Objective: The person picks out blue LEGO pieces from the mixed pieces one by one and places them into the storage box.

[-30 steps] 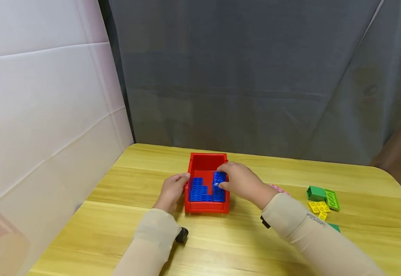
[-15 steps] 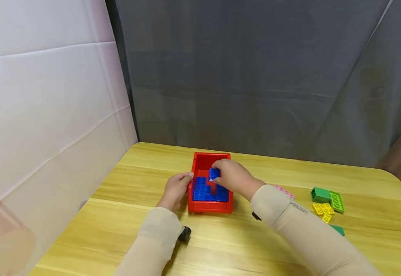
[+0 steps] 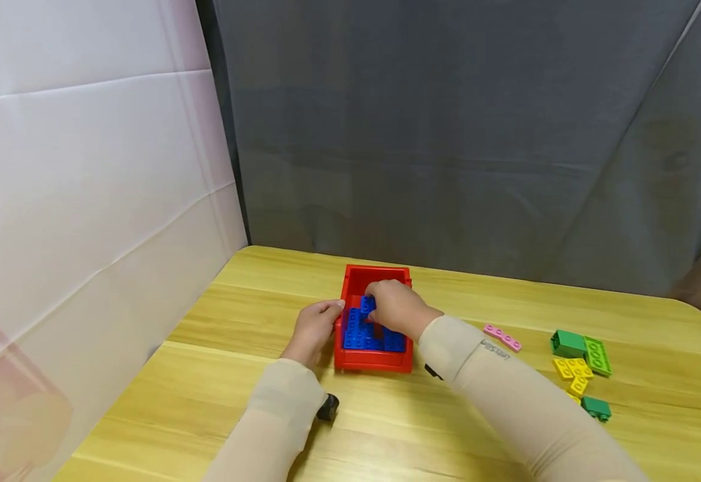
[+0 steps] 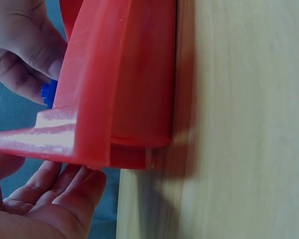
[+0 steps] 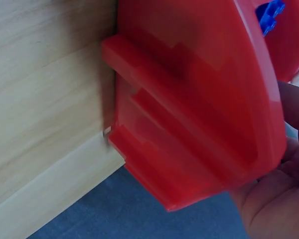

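A red plastic bin (image 3: 374, 361) stands on the wooden table with several blue toy building bricks (image 3: 359, 338) along its near part. My left hand (image 3: 314, 329) grips the bin's left side, thumb at the rim and fingers against the outer wall. In the left wrist view the left hand (image 4: 55, 204) shows below the red wall. My right hand (image 3: 398, 306) reaches over the bin's right wall and pinches a blue brick (image 3: 366, 304) above the others. Its fingers partly cover that brick. Part of a blue brick (image 5: 270, 16) also shows past the wall in the right wrist view.
Right of the bin lies a pink brick (image 3: 503, 337). Farther right are a dark green brick (image 3: 568, 343), a light green brick (image 3: 598, 355), several yellow bricks (image 3: 574, 369) and another green brick (image 3: 596, 408). A grey curtain (image 3: 446, 134) hangs behind the table.
My right hand has lifted the blue brick from the bin's right side and carried it left over the other bricks. The left hand stays at the bin, and the head view has shifted slightly.
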`<state>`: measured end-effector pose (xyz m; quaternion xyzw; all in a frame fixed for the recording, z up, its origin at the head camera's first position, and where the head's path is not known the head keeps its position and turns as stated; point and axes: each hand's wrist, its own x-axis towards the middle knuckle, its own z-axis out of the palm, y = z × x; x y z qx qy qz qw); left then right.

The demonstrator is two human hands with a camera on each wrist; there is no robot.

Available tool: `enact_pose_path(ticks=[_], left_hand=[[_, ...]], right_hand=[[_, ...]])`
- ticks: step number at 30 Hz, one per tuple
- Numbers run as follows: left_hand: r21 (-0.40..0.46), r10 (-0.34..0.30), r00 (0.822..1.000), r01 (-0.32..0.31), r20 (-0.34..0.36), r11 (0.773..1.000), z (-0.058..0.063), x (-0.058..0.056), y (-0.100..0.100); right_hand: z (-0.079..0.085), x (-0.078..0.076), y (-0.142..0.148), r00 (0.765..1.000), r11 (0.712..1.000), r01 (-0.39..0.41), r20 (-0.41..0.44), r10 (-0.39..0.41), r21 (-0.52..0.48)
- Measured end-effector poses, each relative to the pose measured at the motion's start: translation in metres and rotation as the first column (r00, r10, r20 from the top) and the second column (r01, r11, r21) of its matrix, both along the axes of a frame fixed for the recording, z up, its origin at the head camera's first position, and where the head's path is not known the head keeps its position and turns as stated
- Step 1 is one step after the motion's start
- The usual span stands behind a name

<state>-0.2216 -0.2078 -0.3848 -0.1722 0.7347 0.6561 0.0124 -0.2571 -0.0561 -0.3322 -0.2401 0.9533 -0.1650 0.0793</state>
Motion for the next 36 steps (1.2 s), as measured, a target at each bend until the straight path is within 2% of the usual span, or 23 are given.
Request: enact_pose_path(ticks=[20,36], left_hand=[[0.015,0.001,1.000,-0.001,-0.017,1.000,-0.0028,0.0011,0.0039],[0.015,0.004,1.000,-0.004,-0.021,1.000,-0.0004,0.0037,0.0045]], right_hand=[[-0.0044,-0.0068,-0.0007,0.999,0.996,0.046,0.010,-0.047,0.082],[-0.0078,-0.0070,-0.0029,0.999,0.989,0.031,-0.010,-0.030,0.145]])
